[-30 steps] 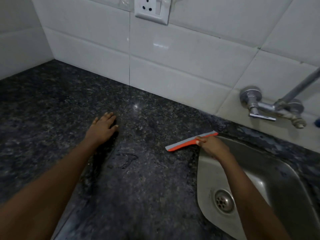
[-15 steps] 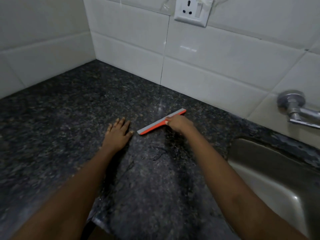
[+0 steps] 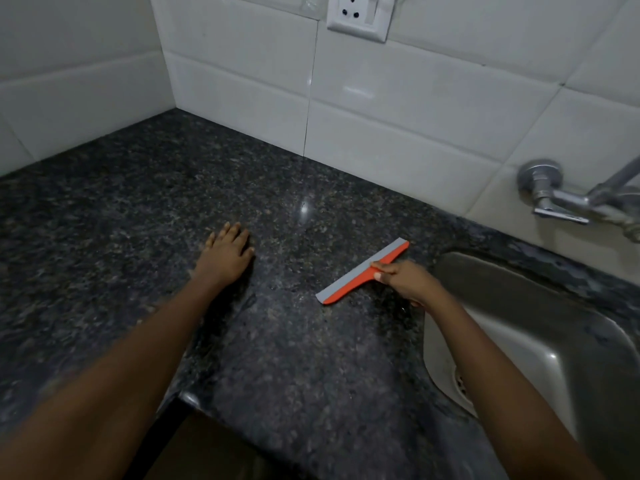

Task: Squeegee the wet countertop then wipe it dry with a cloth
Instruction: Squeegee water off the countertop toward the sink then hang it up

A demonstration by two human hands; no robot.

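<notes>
A dark speckled granite countertop [image 3: 145, 216] fills the view, with faint wet streaks near its middle. My right hand [image 3: 405, 280] grips the handle of an orange squeegee [image 3: 349, 280] with a grey blade. The blade lies slanted on the stone just left of the sink. My left hand [image 3: 227, 256] rests flat on the counter, fingers spread, well left of the blade. No cloth is in view.
A steel sink [image 3: 554, 327] with a drain sits at the right. A metal tap [image 3: 568, 199] juts from the white tiled wall [image 3: 398, 133]. A wall socket [image 3: 358, 13] is above. The counter's front edge [image 3: 194, 400] cuts back near my left forearm.
The squeegee was out near my left hand half a second ago; it has now been drawn right toward the sink. My left hand stays planted on the counter.
</notes>
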